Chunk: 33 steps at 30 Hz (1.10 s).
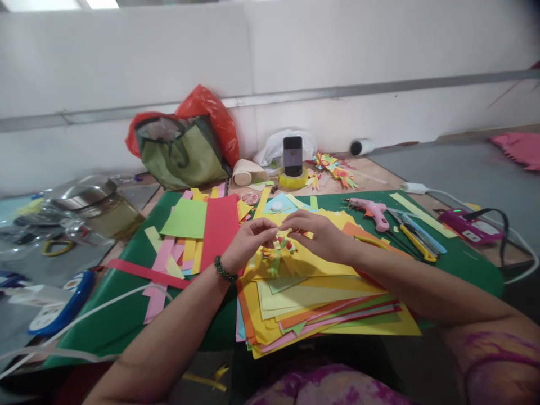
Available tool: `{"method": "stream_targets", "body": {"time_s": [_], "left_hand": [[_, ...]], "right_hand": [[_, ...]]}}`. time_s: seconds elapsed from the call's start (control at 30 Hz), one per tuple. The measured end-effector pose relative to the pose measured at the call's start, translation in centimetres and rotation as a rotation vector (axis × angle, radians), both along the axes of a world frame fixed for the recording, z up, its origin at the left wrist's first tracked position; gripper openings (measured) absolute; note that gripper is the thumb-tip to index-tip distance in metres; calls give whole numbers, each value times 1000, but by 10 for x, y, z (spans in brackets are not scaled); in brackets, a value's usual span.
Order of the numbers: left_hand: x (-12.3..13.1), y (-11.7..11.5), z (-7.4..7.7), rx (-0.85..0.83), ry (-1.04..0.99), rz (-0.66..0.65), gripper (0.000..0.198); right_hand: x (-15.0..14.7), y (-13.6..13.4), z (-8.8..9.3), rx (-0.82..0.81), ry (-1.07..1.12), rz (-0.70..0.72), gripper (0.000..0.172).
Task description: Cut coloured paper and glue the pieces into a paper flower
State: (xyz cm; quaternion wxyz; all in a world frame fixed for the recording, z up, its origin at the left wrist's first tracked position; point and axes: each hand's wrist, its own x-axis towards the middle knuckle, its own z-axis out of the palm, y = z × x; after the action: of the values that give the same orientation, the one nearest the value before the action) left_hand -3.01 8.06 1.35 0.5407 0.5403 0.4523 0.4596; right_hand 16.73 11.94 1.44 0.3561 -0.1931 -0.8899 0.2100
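Observation:
A small paper decoration (pixel 279 247) with red, green and yellow cut strips shows just under my fingertips, above a stack of coloured paper (pixel 312 298). My left hand (pixel 252 241), with a dark beaded bracelet at its wrist, is closed in a pinch on its edge. Bent fingers of my right hand (pixel 317 235) come together close to the left fingertips; whatever they pinch is too small to make out. Yellow-handled scissors (pixel 371 241) lie partly hidden behind my right forearm.
A pink glue gun (pixel 371 211) and cutters (pixel 415 236) lie right on the green mat (pixel 219 326). Red paper (pixel 217 233) and green paper (pixel 184 218) lie left. Behind stand a phone (pixel 292 156) on a tape roll (pixel 292 179), finished paper decorations (pixel 337 171) and a green bag (pixel 181 154).

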Motion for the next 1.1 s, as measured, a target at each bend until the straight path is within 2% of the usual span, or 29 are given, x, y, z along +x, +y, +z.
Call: {"method": "stream_targets", "body": {"time_s": [0.13,0.3,0.53,0.63,0.73,1.1], "left_hand": [[1,0,0,-25,-1,-5,33],[1,1,-1,-48,14,-31,34],[1,2,-3,-102,9,-40,37],[1,1,-3,-132,8,-55,37],[1,1,-3,-147,8,-65,37],[1,0,-2,-155,7,-60,40]], "right_hand": [[-3,4,-8,-43,26,2,17],[-6,4,-15,-223,70,-23,10],[-9,3,-20,-446,154,-43,15],[-9,2,-19,-470,155,-22,19],[-8,1,-17,-492,160,-17,15],[-8,1,-18,-517,173,-28,15]]}}
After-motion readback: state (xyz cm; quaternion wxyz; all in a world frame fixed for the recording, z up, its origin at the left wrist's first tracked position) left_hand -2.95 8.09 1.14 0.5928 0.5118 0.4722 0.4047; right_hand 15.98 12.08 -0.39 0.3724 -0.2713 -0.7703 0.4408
